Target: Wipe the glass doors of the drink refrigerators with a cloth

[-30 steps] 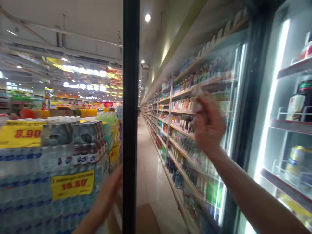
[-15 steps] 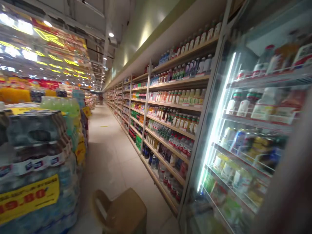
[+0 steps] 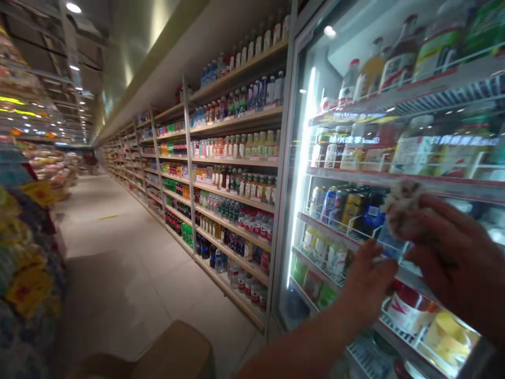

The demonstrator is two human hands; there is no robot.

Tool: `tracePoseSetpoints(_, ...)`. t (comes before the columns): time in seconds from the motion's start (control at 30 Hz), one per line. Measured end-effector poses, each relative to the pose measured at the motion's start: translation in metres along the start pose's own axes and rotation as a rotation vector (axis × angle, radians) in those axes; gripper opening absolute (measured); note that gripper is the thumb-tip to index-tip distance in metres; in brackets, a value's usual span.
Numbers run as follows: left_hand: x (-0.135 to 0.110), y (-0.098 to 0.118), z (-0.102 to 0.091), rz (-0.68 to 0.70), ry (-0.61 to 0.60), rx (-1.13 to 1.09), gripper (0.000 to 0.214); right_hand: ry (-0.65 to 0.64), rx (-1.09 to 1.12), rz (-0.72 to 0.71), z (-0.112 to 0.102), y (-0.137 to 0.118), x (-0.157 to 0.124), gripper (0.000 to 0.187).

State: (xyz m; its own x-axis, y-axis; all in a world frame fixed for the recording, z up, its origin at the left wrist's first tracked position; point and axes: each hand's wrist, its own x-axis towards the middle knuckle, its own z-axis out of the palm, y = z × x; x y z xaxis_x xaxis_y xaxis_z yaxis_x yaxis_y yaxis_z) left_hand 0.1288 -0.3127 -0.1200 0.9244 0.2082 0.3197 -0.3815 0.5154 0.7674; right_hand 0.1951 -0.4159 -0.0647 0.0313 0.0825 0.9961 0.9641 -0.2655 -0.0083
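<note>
- A long supermarket aisle runs away to the left, its beige tiled floor (image 3: 118, 295) shining under ceiling lights.
- Along it stands a wall of wooden shelving (image 3: 236, 160), packed with bottled drinks whose labels are too small to read.
- A glass-door drinks cooler (image 3: 286, 158) fills the right side, its metal frame edged by a bright light strip; lettering reflected in the glass cannot be read.
- At the left edge, a blurred, colourful display (image 3: 27, 237) carries yellow tags, their writing illegible.
- A rounded tan object (image 3: 173, 352) sits on the floor at the bottom edge; its kind is hard to tell.
- Behind the glass, bottles with red and cream labels (image 3: 398, 58) line the top shelf, with no brand legible.
- Blue, silver and gold drink cans (image 3: 343, 205) stand in a wire rack at the level of the hands.
- The left hand (image 3: 371, 279), fingers spread and not clearly gripping, is just below a crumpled, mottled pale cloth (image 3: 402, 208).
- The right hand (image 3: 450, 258) curls narrowly, pinching that cloth in front of the cooler's glass, beside the cans.
</note>
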Motion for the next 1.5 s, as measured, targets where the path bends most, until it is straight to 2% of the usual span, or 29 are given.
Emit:
tracePoseSetpoints(0.1, 0.041, 0.016, 0.016, 0.129, -0.02, -0.206, 0.038, -0.025, -0.062, -0.01, 0.033, 0.006, -0.008, 0.039)
tracePoseSetpoints(0.17, 0.061, 0.025, 0.016, 0.177, -0.032, -0.262, 0.03, -0.069, -0.127, -0.07, 0.052, 0.017, -0.016, 0.046)
tracePoseSetpoints(0.23, 0.079, 0.033, 0.011, 0.19, -0.091, -0.262, 0.032, -0.113, -0.221, -0.152, 0.064, 0.03, -0.017, 0.055)
tracePoseSetpoints(0.3, 0.098, 0.043, 0.007, 0.203, -0.181, -0.197, 0.036, -0.118, -0.338, -0.218, 0.069, 0.041, -0.007, 0.062)
tracePoseSetpoints(0.37, 0.121, 0.057, 0.007, 0.263, -0.244, -0.062, 0.032, -0.057, -0.478, -0.252, 0.073, 0.046, 0.014, 0.066)
tracePoseSetpoints(0.43, 0.149, 0.076, 0.01, 0.361, -0.275, 0.081, 0.023, 0.01, -0.604, -0.289, 0.079, 0.048, 0.04, 0.066)
tracePoseSetpoints(0.5, 0.182, 0.096, 0.011, 0.527, -0.267, 0.261, 0.017, 0.029, -0.72, -0.335, 0.087, 0.052, 0.061, 0.065)
tracePoseSetpoints(0.57, 0.219, 0.112, 0.004, 0.747, -0.208, 0.501, 0.016, -0.017, -0.857, -0.346, 0.097, 0.062, 0.074, 0.061)
tracePoseSetpoints(0.63, 0.256, 0.118, -0.011, 0.945, -0.02, 0.715, 0.017, -0.081, -1.021, -0.311, 0.107, 0.075, 0.077, 0.055)
tracePoseSetpoints(0.7, 0.285, 0.108, -0.027, 1.055, 0.25, 0.78, 0.021, -0.155, -1.146, -0.28, 0.114, 0.088, 0.073, 0.051)
tracePoseSetpoints(0.73, 0.293, 0.097, -0.034, 1.126, 0.303, 0.788, 0.025, -0.19, -1.182, -0.28, 0.116, 0.093, 0.07, 0.05)
tracePoseSetpoints(0.77, 0.296, 0.083, -0.038, 1.216, 0.28, 0.801, 0.028, -0.22, -1.205, -0.289, 0.117, 0.098, 0.067, 0.051)
tracePoseSetpoints(0.83, 0.291, 0.056, -0.039, 1.406, 0.116, 0.842, 0.032, -0.235, -1.208, -0.32, 0.114, 0.104, 0.062, 0.052)
tracePoseSetpoints(0.9, 0.278, 0.039, -0.031, 1.496, 0.021, 0.879, 0.033, -0.19, -1.166, -0.343, 0.108, 0.108, 0.06, 0.056)
tracePoseSetpoints(0.93, 0.272, 0.038, -0.026, 1.506, 0.025, 0.887, 0.031, -0.156, -1.13, -0.355, 0.106, 0.11, 0.059, 0.058)
tracePoseSetpoints(1.0, 0.263, 0.046, -0.013, 1.475, 0.033, 0.893, 0.025, -0.09, -1.019, -0.376, 0.104, 0.11, 0.056, 0.062)
tracePoseSetpoints(1.07, 0.256, 0.061, 0.001, 1.43, -0.018, 0.913, 0.016, -0.032, -0.87, -0.332, 0.109, 0.105, 0.05, 0.064)
tracePoseSetpoints(1.17, 0.248, 0.076, 0.015, 1.397, -0.096, 1.009, 0.013, 0.042, -0.676, -0.109, 0.118, 0.086, 0.042, 0.061)
tracePoseSetpoints(1.23, 0.247, 0.078, 0.016, 1.432, -0.165, 1.077, 0.021, 0.102, -0.625, 0.006, 0.112, 0.071, 0.048, 0.056)
tracePoseSetpoints(1.33, 0.267, 0.084, 0.002, 1.552, -0.253, 1.101, 0.039, 0.279, -0.768, -0.051, 0.074, 0.06, 0.083, 0.047)
tracePoseSetpoints(1.4, 0.295, 0.093, -0.014, 1.595, -0.171, 1.08, 0.047, 0.428, -1.006, -0.167, 0.039, 0.061, 0.117, 0.044)
tracePoseSetpoints(1.43, 0.311, 0.099, -0.021, 1.577, -0.09, 1.067, 0.049, 0.47, -1.128, -0.198, 0.026, 0.064, 0.133, 0.045)
tracePoseSetpoints(1.5, 0.339, 0.11, -0.033, 1.549, -0.017, 1.067, 0.056, 0.451, -1.305, -0.217, 0.019, 0.073, 0.159, 0.05)
